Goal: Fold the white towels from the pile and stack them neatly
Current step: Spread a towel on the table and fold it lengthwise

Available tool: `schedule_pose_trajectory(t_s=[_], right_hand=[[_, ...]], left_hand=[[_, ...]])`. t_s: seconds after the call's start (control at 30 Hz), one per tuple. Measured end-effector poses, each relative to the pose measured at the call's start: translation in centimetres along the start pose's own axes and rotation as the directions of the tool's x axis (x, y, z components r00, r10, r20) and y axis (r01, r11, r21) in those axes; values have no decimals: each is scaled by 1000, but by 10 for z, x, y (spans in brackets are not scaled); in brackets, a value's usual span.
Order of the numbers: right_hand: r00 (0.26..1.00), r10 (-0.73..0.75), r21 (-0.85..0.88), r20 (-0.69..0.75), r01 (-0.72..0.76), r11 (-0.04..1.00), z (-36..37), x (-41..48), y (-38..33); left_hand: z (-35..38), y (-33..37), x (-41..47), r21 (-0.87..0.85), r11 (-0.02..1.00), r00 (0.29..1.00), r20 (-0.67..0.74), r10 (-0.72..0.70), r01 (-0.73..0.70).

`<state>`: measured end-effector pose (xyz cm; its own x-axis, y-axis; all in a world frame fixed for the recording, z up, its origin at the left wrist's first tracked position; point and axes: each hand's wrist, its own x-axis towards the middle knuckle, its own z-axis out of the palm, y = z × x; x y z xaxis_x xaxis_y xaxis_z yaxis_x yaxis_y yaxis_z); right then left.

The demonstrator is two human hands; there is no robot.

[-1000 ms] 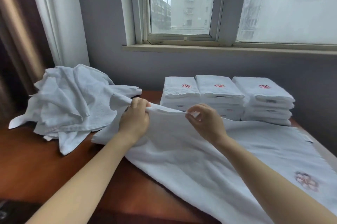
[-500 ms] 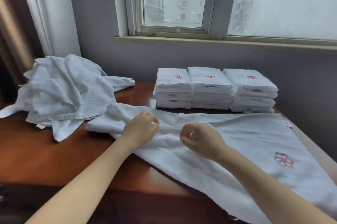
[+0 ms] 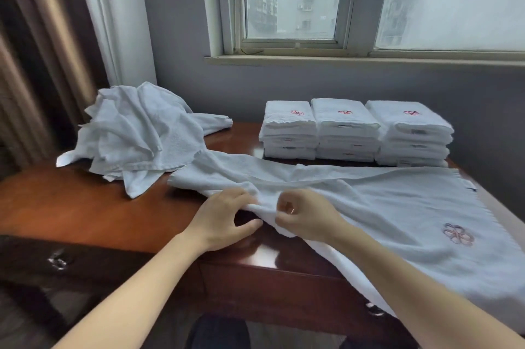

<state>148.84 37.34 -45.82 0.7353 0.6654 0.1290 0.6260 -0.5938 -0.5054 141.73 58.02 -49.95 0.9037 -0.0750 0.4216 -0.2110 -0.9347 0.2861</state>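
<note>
A white towel (image 3: 397, 212) with a flower emblem lies spread across the wooden table (image 3: 71, 206), its right part hanging over the front edge. My left hand (image 3: 224, 218) grips its near edge, fingers curled over the fold and thumb underneath. Close beside it, my right hand (image 3: 306, 218) pinches the same edge with curled fingers. A crumpled pile of white towels (image 3: 136, 135) sits at the back left. Three stacks of folded towels (image 3: 346, 130) with red emblems stand side by side at the back.
A grey wall and window sill (image 3: 341, 60) rise behind the table. Curtains (image 3: 42, 50) hang at the left. Drawer handles (image 3: 58, 262) show on the table's front. Bare wood lies left of my hands.
Both hands have pulled the towel's edge down and toward me, from raised near the stacks to low at the table's front. The hands have come closer together.
</note>
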Motion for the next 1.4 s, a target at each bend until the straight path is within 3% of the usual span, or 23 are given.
schedule_pose_trajectory(t_s=[0.07,0.2,0.27,0.4,0.47,0.53,0.67,0.77,0.97,1.13,1.3,1.4], right_hand=[[996,73,232,45,-81,969,-7,1,3],[990,134,409,42,-139,902,-13,2,12],[988,142,427,60,-154,891,-14,1,13],[980,138,362,142,-181,914,-14,-2,15],[973,162,378,165,-215,900,-15,-3,17],[982,172,327,75,-187,926,-16,-4,21],[954,180,40,-238,-176,984,-22,-11,42],[928,170,-51,-331,-197,979,-31,-21,71],[921,249,-110,-301,-293,950,-44,-45,132],[964,199,-174,-178,-230,958,-46,-49,163],[945,308,-249,-109,-326,912,-53,-32,182],[944,306,-236,-124,-327,915,-58,-26,189]], left_hand=[[0,-3,-4,29,997,997,-19,-71,71],[-17,5,0,-13,976,972,-85,-218,218],[-31,9,8,22,970,969,-60,-241,242],[-52,18,23,253,909,911,166,-378,331],[-54,23,28,297,887,895,170,-413,353],[-50,29,33,275,892,913,93,-397,359],[-26,52,48,156,949,962,-48,-269,273],[2,75,67,73,985,988,4,-156,155],[64,114,101,90,996,982,191,-2,-16],[105,115,118,141,990,927,373,-45,-8],[118,104,141,123,992,917,396,-35,-16],[119,108,158,95,995,953,296,-64,37]])
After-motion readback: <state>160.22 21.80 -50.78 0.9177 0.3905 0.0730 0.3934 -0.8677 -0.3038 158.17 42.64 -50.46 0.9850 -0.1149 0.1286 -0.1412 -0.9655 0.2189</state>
